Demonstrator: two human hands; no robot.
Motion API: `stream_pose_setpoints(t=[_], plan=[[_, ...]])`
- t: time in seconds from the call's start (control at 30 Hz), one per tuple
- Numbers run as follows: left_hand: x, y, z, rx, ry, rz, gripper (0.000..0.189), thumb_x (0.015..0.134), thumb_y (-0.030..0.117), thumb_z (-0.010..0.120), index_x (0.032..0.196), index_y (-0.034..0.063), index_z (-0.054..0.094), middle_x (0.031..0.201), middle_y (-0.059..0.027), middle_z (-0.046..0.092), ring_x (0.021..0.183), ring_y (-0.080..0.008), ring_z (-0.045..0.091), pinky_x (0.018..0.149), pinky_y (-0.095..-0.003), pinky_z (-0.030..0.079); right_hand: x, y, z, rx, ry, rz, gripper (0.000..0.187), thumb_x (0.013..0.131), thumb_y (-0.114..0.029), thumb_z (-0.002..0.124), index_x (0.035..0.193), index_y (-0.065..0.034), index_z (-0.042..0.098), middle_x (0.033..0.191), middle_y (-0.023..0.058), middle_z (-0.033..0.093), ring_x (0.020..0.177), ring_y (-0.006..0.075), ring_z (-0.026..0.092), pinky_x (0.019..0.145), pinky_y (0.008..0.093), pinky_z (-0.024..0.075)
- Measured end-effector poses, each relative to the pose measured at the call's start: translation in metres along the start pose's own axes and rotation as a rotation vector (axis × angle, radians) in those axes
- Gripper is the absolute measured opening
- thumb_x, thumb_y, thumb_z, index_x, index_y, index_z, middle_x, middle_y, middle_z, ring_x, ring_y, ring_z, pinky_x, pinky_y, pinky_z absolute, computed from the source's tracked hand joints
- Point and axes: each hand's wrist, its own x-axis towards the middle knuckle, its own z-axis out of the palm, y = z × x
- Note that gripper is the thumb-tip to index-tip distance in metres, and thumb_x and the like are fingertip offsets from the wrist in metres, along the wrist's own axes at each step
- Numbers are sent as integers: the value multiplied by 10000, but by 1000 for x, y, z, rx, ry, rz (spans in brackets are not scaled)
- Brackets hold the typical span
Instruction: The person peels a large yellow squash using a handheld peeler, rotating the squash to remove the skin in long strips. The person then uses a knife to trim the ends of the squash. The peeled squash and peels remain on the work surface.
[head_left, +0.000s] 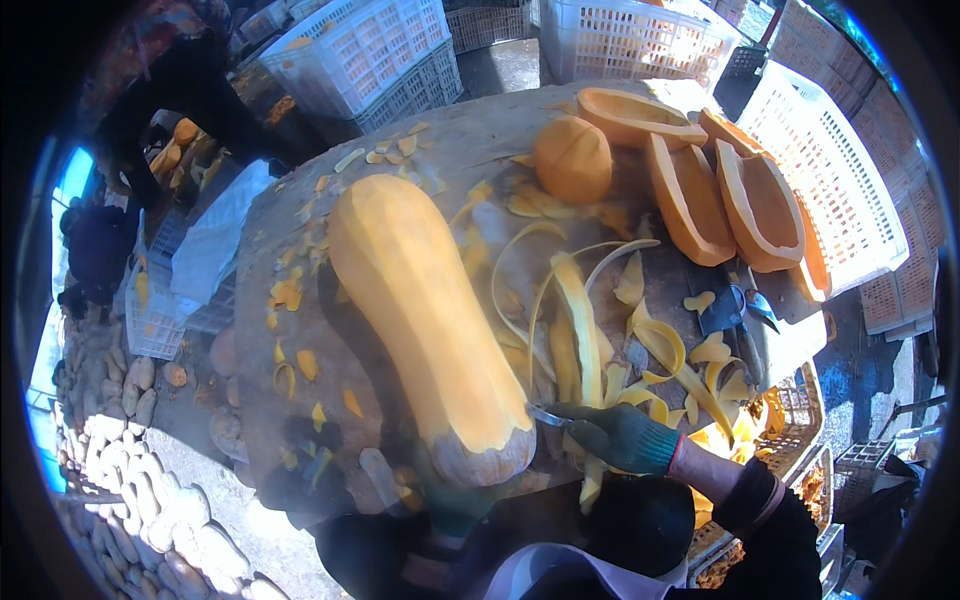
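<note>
A large, long squash (420, 307) lies on the worktable, peeled to pale orange along its length, with grey-tan rind left on its near end. My right hand (626, 437), in a green knitted glove, is closed around a small bladed tool (549, 417) whose metal end meets the squash's right side near that rind. Under the near end, a blurred green glove of my left hand (454, 502) shows partly; its fingers are hidden by the squash and shade. Long curled peel strips (581, 330) lie to the right of the squash.
Hollowed squash halves (761, 202) and a rounded squash piece (574, 160) lie at the table's far right, by a white plastic crate (832, 172). A blue-bladed tool (722, 310) rests nearer. Crates of peel (802, 427) stand at right. Unpeeled squashes (150, 495) cover the floor left; a person bends beyond.
</note>
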Motion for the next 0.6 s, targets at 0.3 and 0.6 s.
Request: stream_pose_setpoints(t=[0.3, 0.6], plan=[[3, 12, -2, 39, 9, -153, 1409, 550, 428, 1004, 1570, 79, 97, 1544, -209, 295, 1401, -363, 393, 1139, -516, 398, 116, 5, -43, -660, 697, -291, 434, 980, -352, 562, 1311, -70, 561, 719, 162, 691, 658, 353, 710, 546, 474, 537], [15, 39, -10, -35, -26, -285, 1411, 555, 324, 1016, 1578, 82, 74, 1562, -178, 262, 1426, -322, 361, 1171, -471, 369, -48, 58, 12, -776, 517, 61, 419, 953, -337, 594, 1297, -98, 571, 774, 191, 708, 730, 350, 728, 602, 432, 567]])
